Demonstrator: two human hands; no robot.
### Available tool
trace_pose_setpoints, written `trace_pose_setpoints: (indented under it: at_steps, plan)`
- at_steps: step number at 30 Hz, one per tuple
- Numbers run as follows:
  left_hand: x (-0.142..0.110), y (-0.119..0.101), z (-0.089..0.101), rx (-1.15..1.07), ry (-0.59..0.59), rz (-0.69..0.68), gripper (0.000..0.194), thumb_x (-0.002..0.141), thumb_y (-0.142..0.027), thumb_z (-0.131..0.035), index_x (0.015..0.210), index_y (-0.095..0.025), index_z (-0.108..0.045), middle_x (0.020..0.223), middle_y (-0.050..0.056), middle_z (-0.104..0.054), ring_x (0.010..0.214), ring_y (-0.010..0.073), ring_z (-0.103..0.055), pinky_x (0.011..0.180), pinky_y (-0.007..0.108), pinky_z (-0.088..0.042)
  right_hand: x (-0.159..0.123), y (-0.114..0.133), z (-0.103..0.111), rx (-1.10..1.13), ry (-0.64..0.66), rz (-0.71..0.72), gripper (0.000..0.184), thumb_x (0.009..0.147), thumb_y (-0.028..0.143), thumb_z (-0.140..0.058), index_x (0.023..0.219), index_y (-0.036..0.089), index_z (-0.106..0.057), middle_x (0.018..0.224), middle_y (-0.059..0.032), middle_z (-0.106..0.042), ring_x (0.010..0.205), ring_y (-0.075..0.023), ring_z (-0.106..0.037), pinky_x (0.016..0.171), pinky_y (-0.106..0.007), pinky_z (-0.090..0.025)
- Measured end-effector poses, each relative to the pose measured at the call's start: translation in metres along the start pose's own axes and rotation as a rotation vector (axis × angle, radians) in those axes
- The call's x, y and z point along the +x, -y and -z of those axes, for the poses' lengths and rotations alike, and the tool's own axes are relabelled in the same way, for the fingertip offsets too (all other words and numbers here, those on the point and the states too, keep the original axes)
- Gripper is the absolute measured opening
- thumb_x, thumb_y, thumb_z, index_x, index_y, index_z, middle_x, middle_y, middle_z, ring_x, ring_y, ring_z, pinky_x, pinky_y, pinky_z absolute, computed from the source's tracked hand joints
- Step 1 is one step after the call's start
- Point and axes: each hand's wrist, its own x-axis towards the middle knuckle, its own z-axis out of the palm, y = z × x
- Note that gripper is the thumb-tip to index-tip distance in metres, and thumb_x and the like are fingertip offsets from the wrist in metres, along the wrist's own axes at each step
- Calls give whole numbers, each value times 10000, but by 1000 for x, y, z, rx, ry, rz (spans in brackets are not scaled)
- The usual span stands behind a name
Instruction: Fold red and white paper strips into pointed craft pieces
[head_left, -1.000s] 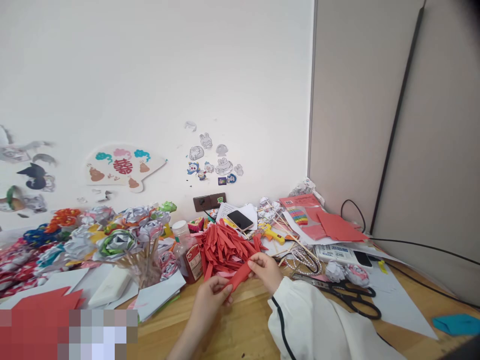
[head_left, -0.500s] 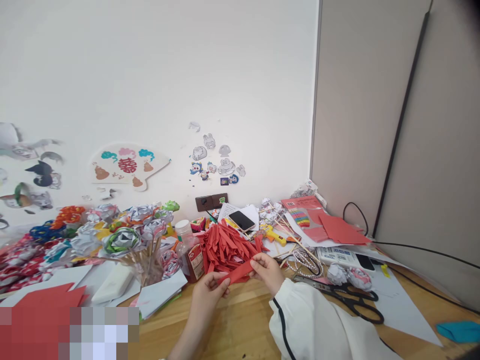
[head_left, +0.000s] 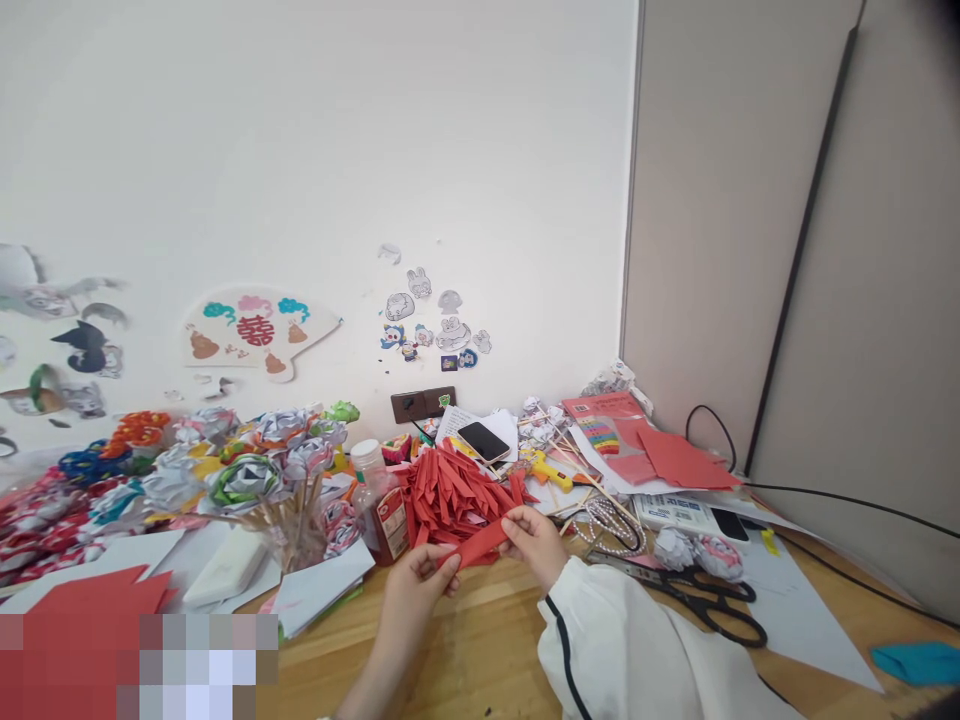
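Observation:
Between my two hands a folded strip of red paper is stretched at a slight tilt, its right end higher. My left hand pinches the lower left end between thumb and fingers. At the other end my right hand, below a white sleeve, pinches the paper too. Just behind the strip lies a heap of folded red paper pieces. A bottle of red-brown liquid with a white cap stands left of the heap. Black-handled scissors rest to the right of my right hand.
Paper flowers on sticks crowd the left side. A phone lies behind the red heap, near a yellow glue gun. Red paper sheets, beads and white paper are on the right. Black cables run along the right wall.

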Motion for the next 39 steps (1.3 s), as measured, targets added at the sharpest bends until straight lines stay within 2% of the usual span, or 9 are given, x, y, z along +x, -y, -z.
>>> trace_pose_setpoints:
  at_steps: [4,7,11,17,23,32,34,37,39]
  plan:
    - [0,0,1,0,-6,1,277,468,-379,-675,541,-139,-559,362,-40,-542,360,96,-483,393,198,-389,1,-1,0,59,6,-13,342,545,436,-626,691,165,-477,610,18,-536,515,-101,-515,578,-268,-447]
    - [0,1,1,8,-22,-4,280,467,-385,-674,537,-138,-563,358,-37,-543,358,100,-487,393,203,-390,-1,-6,-3,76,81,-40,363,544,429,-633,739,163,-482,627,18,-545,529,-98,-522,575,-256,-436]
    - [-2,4,-3,-6,-21,-9,264,475,-366,-675,549,-142,-558,364,-42,-543,362,99,-489,389,198,-389,-7,-17,-14,-50,267,-121,391,534,469,-617,687,124,-513,550,19,-530,450,-80,-489,476,-221,-404]
    - [-4,9,-6,-26,48,14,256,482,-360,-671,529,-149,-535,363,-46,-541,360,94,-489,388,194,-397,-16,-24,-28,-207,337,-170,448,628,553,-475,566,111,-511,408,38,-450,309,-45,-392,325,-163,-298]
    - [-4,4,-6,5,19,18,271,480,-382,-665,540,-152,-535,360,-47,-541,338,94,-483,372,199,-399,-11,-21,-24,-143,248,-114,428,608,547,-487,503,132,-462,360,46,-434,300,-48,-374,327,-168,-295]
    - [2,4,6,-8,-97,26,301,445,-396,-679,562,-150,-552,357,-45,-553,346,100,-499,387,199,-407,14,-5,12,70,-98,26,345,656,483,-451,529,167,-398,355,64,-427,291,-55,-365,324,-174,-306]
    - [3,5,6,-15,-97,37,305,447,-392,-680,578,-150,-549,362,-45,-559,352,103,-506,395,202,-415,12,-10,9,40,-34,-30,389,664,536,-417,560,162,-422,362,59,-442,290,-60,-374,315,-174,-302]
    - [1,7,1,-9,-59,57,294,469,-377,-673,595,-150,-536,360,-45,-561,349,101,-508,391,197,-419,4,-21,-6,-116,201,-130,430,620,569,-463,583,140,-475,357,50,-456,273,-59,-374,305,-173,-291]
    - [-1,7,-2,4,-16,77,282,488,-372,-664,586,-152,-517,356,-47,-557,342,99,-510,382,196,-420,-2,-25,-15,-155,271,-111,457,618,579,-458,547,129,-489,344,45,-446,271,-52,-366,304,-165,-272]
